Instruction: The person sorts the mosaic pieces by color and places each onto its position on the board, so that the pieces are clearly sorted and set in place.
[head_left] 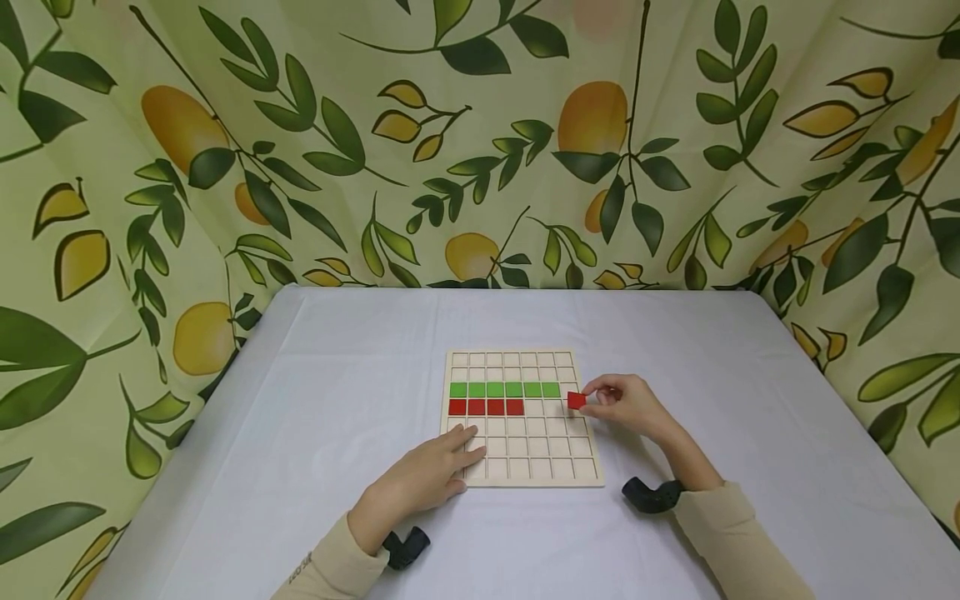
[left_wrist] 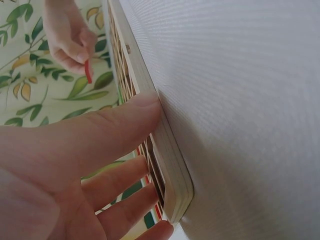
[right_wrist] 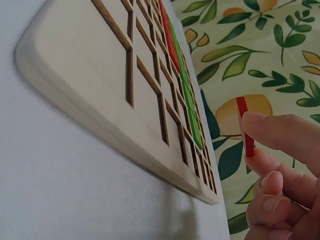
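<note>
A pale wooden grid board (head_left: pixel 531 471) lies flat on the table, with square cells marked off by thin lines. One row holds several green tiles (head_left: pixel 495 389); directly below it, several red tiles (head_left: pixel 486 407) fill the left part of a row. My right hand (head_left: pixel 630 406) pinches a single red square tile (head_left: pixel 576 401) between thumb and fingertips, raised above the board near its right edge. In the right wrist view this tile (right_wrist: pixel 245 127) appears edge-on. My left hand (head_left: pixel 423 475) rests with extended fingers on the board's lower left corner, its thumb (left_wrist: pixel 145 102) touching the board's side.
White cloth covers the table (head_left: pixel 352 358) around the board. A curtain (head_left: pixel 465 167) printed with fruit and leaves hangs behind and at both sides. Black devices sit at the left wrist (head_left: pixel 407 548) and the right wrist (head_left: pixel 651 495).
</note>
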